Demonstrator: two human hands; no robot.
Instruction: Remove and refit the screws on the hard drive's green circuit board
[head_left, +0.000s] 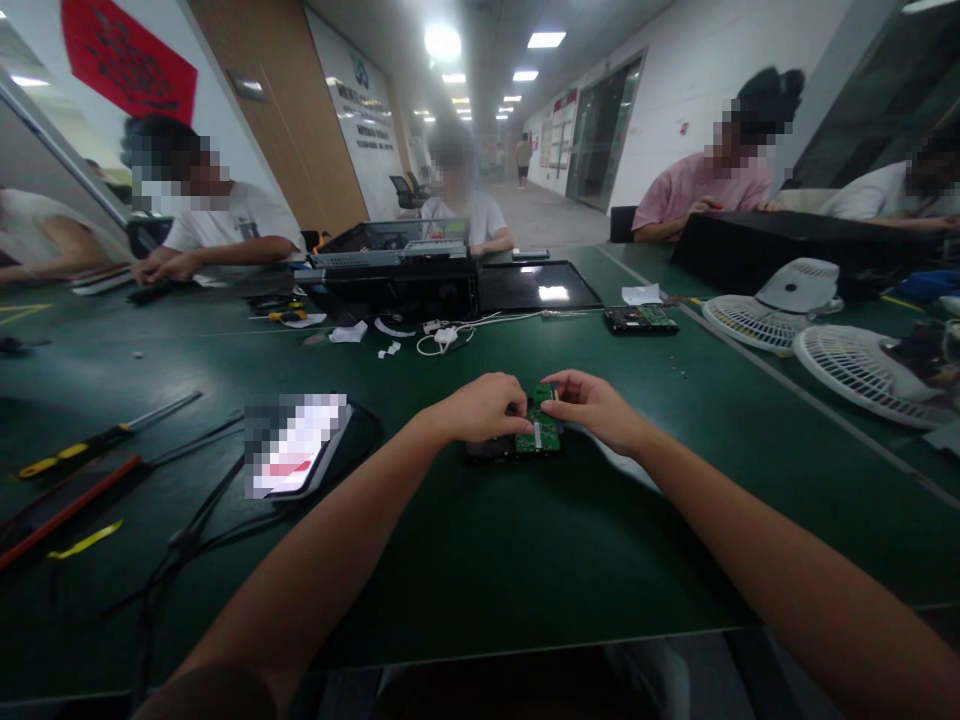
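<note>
A hard drive point(510, 447) with a green circuit board point(541, 432) lies on the green table in front of me. My left hand point(491, 408) is curled over its left part, thumb tip against the board. From the other side my right hand point(596, 410) pinches the board's right end between thumb and fingers. Some of the drive is hidden under my left fingers. Whether the board sits loose on the drive, I cannot tell. Under my right wrist shows a white strip or sheet point(619, 462).
Left of my arms lie a phone point(304, 450) with a lit screen, black cables, a screwdriver point(75, 452) and yellow tweezers point(86, 540). Further off are an opened computer case point(390, 285), another hard drive point(641, 320) and white fan parts point(772, 300). Several people sit around the table.
</note>
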